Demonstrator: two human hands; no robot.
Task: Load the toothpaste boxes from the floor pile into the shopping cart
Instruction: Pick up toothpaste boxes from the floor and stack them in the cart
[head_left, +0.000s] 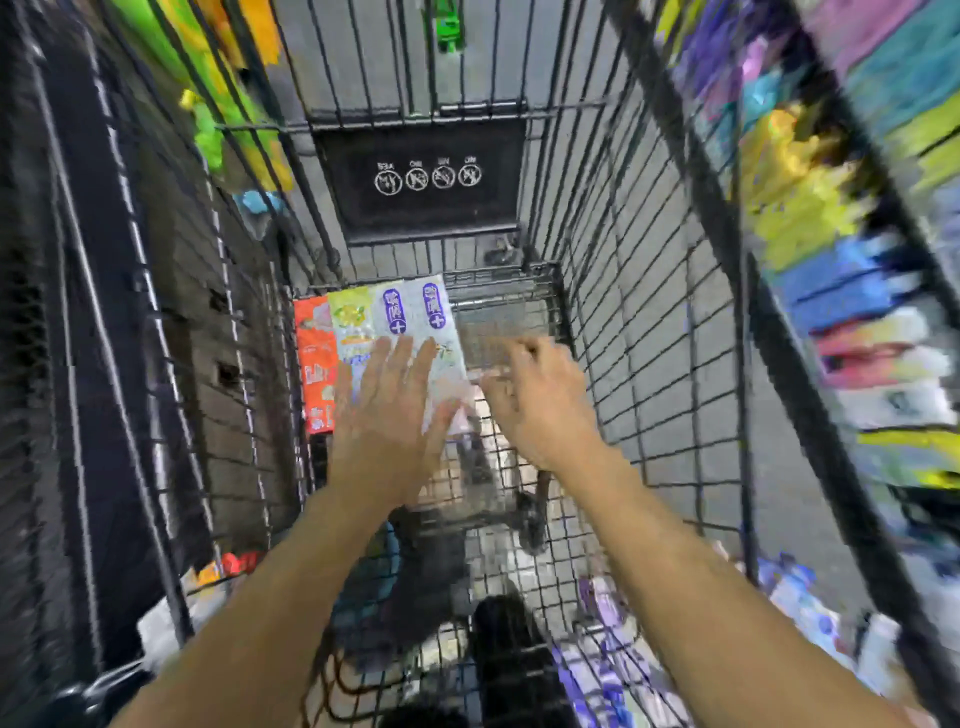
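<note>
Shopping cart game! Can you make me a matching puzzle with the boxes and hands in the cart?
Things:
1. orange box
2. white box with purple labels
3. left hand
4. right hand

Descriptions:
A. fingers curled, over the bare wire floor
B. against the cart's left wall
C. fingers straight, lying flat on the boxes
D. rightmost in the row

Pairs: 1-B, 2-D, 3-C, 4-A
</note>
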